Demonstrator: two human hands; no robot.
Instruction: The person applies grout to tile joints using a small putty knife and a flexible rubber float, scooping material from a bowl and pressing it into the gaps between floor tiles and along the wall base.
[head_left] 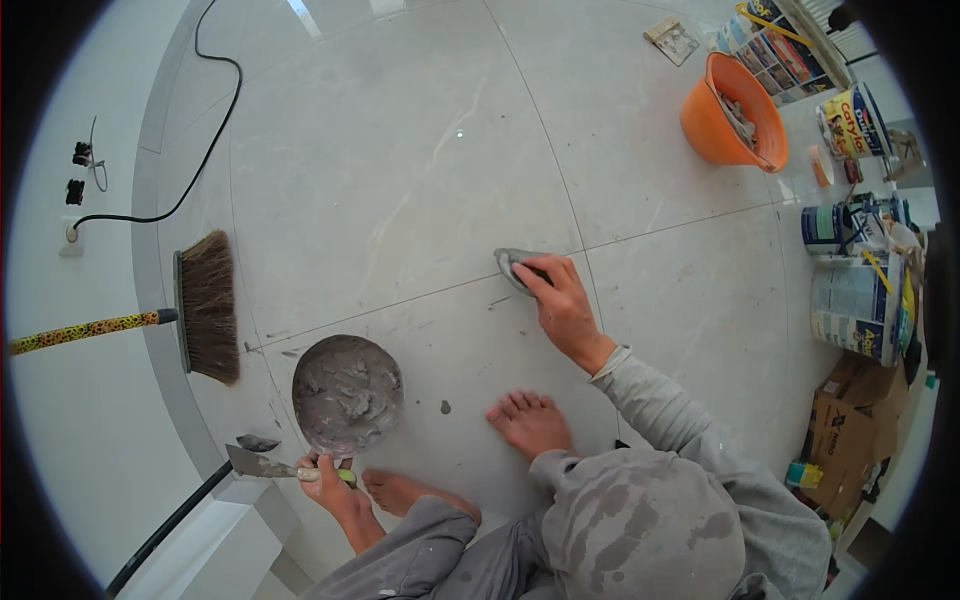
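My right hand (563, 312) grips a small grey, smeared float (510, 262) on a grout line between pale glossy floor tiles (420, 200), near where two lines cross. My left hand (330, 490) holds a putty knife (258, 464) with a pale-and-green handle, its metal blade pointing left. Just above that hand sits a round bowl (348, 398) of grey, lumpy paste; whether my fingers touch it, I cannot tell. Dark smudges mark the tiles around the bowl. My bare feet (525, 425) and grey-clothed legs are at the lower middle.
A broom (205, 305) lies at left by the white wall, where a black cable (150, 217) runs from a socket. An orange bucket (730, 135) stands upper right, with several paint containers (850, 305), a scraper (670, 40) and cardboard (845, 435) along the right side.
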